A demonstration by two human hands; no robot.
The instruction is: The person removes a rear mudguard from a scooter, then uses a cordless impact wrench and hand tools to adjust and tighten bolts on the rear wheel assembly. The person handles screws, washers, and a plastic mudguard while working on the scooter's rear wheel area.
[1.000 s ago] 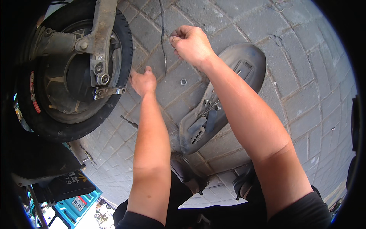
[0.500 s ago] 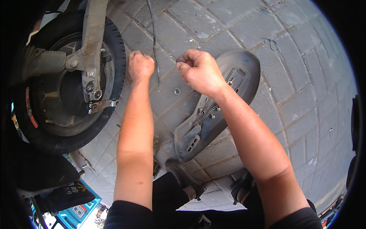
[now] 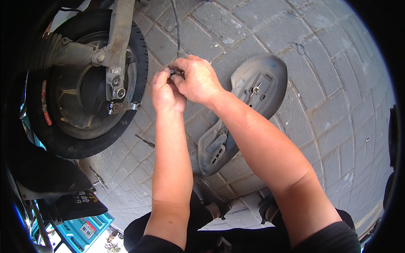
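Note:
My left hand (image 3: 168,92) and my right hand (image 3: 194,80) meet beside the wheel, fingers curled together around a small dark piece (image 3: 172,72), partly hidden. A thin dark cable (image 3: 176,27) runs down the paving to just above my fingers; whether it connects to the piece, I cannot tell. On the left is a black-tyred wheel (image 3: 75,147) with a dark hub, metal fork arm and bolted bracket. A grey moulded cover (image 3: 270,101) lies on the paving to the right, with a metal fitting (image 3: 255,90) in it, partly behind my right forearm.
A short dark rod (image 3: 145,141) lies below the wheel on the grey paving bricks (image 3: 329,126). A black panel (image 3: 50,177) and a teal plastic body (image 3: 74,232) fill the lower left. My shoes (image 3: 217,200) are below the cover.
My left hand has moved rightward from beside the tyre, and my right hand leftward, so they now meet. Their fingers have closed round the small piece.

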